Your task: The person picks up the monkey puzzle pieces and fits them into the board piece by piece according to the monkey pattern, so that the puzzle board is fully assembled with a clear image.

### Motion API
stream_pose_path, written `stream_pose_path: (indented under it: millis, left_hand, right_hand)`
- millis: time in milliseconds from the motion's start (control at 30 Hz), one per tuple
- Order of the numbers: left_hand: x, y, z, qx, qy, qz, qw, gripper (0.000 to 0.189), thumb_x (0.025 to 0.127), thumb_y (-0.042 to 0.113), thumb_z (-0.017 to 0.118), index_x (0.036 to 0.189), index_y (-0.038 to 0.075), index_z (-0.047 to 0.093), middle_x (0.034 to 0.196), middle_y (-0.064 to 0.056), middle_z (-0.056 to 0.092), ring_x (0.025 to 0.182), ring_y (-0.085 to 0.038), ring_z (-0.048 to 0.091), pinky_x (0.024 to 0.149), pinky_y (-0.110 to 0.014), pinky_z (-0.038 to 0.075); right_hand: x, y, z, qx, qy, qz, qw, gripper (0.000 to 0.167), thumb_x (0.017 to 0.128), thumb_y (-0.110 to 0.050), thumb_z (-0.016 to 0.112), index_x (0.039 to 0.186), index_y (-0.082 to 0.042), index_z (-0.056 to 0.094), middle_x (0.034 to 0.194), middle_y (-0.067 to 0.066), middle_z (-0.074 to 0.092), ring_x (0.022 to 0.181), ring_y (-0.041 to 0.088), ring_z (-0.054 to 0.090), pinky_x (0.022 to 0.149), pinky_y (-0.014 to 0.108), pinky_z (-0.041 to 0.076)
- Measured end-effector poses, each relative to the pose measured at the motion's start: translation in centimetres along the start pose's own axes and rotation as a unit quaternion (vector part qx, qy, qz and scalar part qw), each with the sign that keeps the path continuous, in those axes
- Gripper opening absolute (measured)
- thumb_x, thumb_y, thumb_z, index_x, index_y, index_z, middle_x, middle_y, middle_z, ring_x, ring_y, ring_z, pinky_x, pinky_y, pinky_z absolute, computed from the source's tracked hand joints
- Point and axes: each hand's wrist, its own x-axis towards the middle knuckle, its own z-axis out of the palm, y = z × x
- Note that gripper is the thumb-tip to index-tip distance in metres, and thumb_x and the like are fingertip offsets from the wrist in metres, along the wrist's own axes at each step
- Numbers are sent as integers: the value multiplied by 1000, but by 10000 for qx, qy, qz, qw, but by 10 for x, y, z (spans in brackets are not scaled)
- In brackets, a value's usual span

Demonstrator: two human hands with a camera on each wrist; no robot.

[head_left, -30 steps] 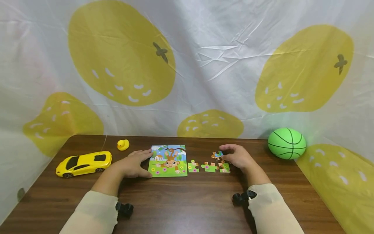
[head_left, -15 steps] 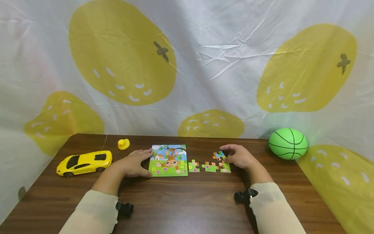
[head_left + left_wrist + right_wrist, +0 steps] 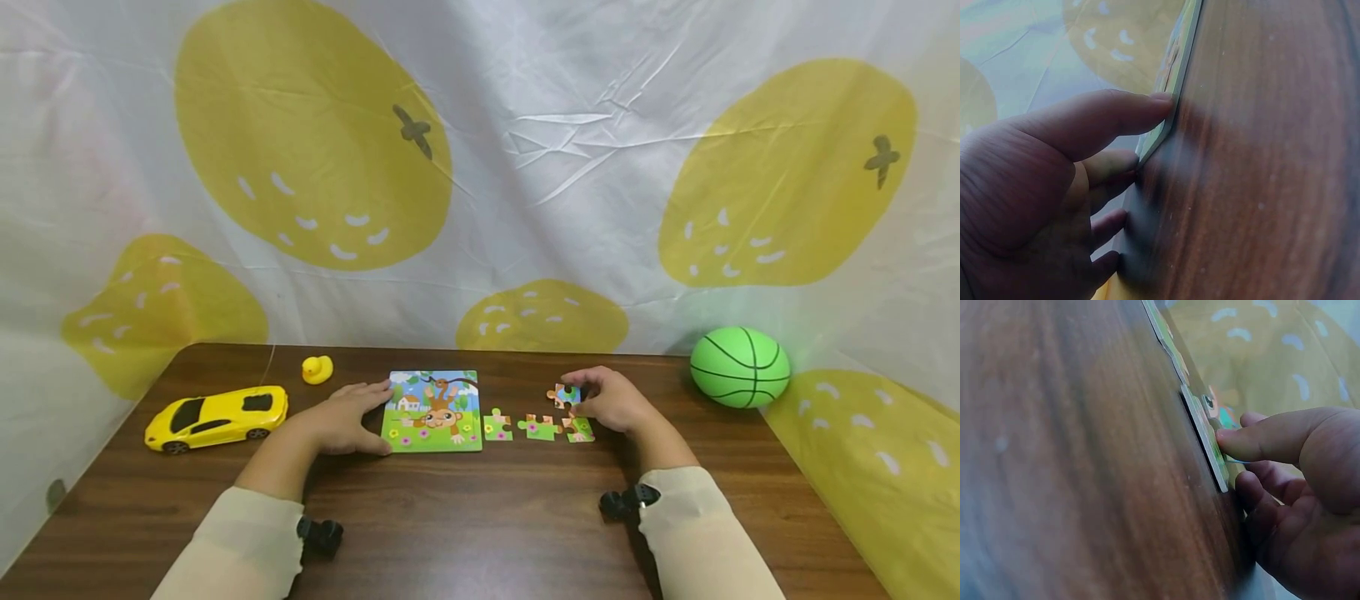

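Observation:
In the head view, my left hand (image 3: 348,421) spreads along the left side of the square monkey picture puzzle (image 3: 432,412), thumb at its near corner and fingers at the far one. The left wrist view shows the thumb (image 3: 1129,119) against the board's edge. My right hand (image 3: 611,400) pinches a small blue and brown jigsaw piece (image 3: 564,395) between thumb and fingers. Just below it lies a green piece with a monkey's hand (image 3: 579,429), beside a flowered green piece (image 3: 540,428). Another green piece (image 3: 498,426) sits close to the board's right edge.
A yellow toy car (image 3: 217,419) and a yellow rubber duck (image 3: 317,369) are on the left of the brown wooden table (image 3: 465,525). At the back right is a green ball (image 3: 740,367). A white curtain (image 3: 525,208) with yellow fruit prints hangs behind.
The jigsaw piece in my right fingers has turned clockwise, its brown part swinging from the bottom to the left. The left hand and the board stay put.

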Motion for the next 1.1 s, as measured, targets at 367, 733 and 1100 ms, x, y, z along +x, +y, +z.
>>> stream_pose_path:
  millis: [367, 733, 1100]
  left_hand:
    - [0, 0, 0, -13, -16, -25, 10000, 101, 86, 45, 84, 168, 12, 36, 179, -10, 27, 165, -48, 17, 131, -71, 20]
    - [0, 0, 1, 1, 4, -12, 10000, 101, 86, 45, 84, 168, 12, 37, 179, -9, 27, 165, -48, 17, 131, -70, 20]
    - [0, 0, 0, -30, 12, 41, 10000, 100, 86, 45, 85, 168, 11, 37, 180, -9, 26, 165, -47, 17, 131, -70, 20]
  right_hand:
    - [-1, -2, -1, -66, 233, 73, 9997, 41, 93, -4, 77, 134, -8, 74, 115, 15, 70, 98, 24, 60, 80, 32, 52]
    - [-2, -14, 2, -13, 465, -42, 9989, 28, 98, -10, 73, 125, -11, 77, 122, 13, 77, 114, 28, 69, 96, 42, 55]
    - [-5, -65, 22, 583, 29, -511, 9970, 25, 96, -11, 75, 121, -13, 77, 105, 8, 72, 88, 17, 63, 69, 30, 54]
